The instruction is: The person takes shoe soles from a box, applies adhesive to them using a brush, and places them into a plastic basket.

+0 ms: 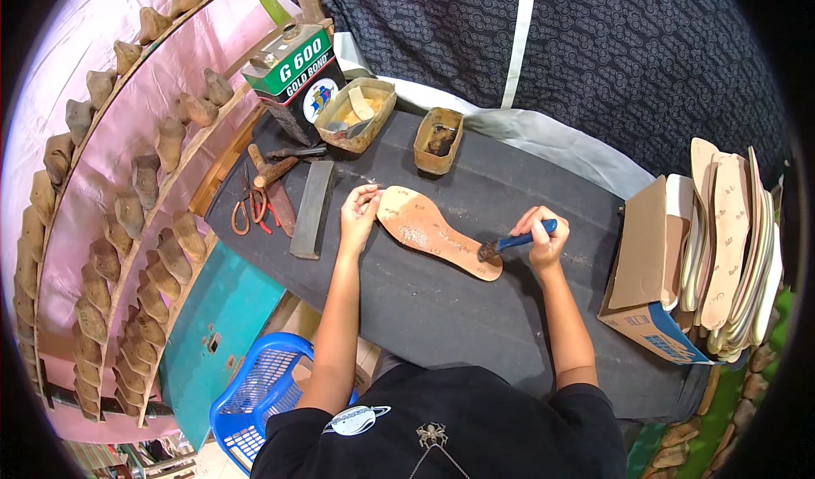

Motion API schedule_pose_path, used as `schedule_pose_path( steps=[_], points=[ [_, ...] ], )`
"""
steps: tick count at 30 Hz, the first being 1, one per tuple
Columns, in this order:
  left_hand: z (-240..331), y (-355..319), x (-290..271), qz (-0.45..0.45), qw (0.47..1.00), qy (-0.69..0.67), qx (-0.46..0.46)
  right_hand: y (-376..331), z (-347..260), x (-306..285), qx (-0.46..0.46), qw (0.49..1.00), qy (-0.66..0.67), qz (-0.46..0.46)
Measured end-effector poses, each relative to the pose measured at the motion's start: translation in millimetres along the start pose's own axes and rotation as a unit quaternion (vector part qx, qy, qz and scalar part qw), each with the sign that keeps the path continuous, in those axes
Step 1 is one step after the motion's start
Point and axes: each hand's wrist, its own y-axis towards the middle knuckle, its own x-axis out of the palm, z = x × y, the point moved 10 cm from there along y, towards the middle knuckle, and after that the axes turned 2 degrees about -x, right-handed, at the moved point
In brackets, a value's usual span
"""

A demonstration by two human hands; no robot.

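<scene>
A tan shoe insole (429, 229) lies on the dark table, with a patch of whitish wet-looking or flaky marks near its middle. My left hand (361, 212) pinches the rim of its wide toe end. In my right hand (543, 235) is a brush (514, 242) with a blue handle. Its dark bristles touch the narrow heel end of the insole. My fingers are wrapped round the handle.
Beyond the insole stand a small stained tub (439, 142), a larger tub (356, 116) and a metal can (293, 80). Left lie a grey block (313, 210), a hammer (273, 173) and scissors (241, 214). A cardboard box (645, 250) of insoles stands right; shoe lasts (146, 182) fill racks left.
</scene>
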Motion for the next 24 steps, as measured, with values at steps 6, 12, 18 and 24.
schedule_pose_path(
  steps=[6, 12, 18, 24],
  points=[
    [0, 1, -1, -0.002, 1.000, 0.012, 0.015, -1, 4, 7, 0.013, 0.998, 0.055, 0.034],
    [2, 1, 2, 0.004, 1.000, 0.012, 0.009, -7, 23, -3, 0.017, 0.998, 0.061, 0.025],
    [2, 1, -1, 0.000, 1.000, 0.012, 0.009, -5, 29, -26, 0.050, 0.991, 0.103, 0.071],
    [-1, 1, 0, -0.003, 1.000, 0.010, 0.001, -5, 32, -14, 0.041, 0.994, 0.095, 0.039]
  ],
)
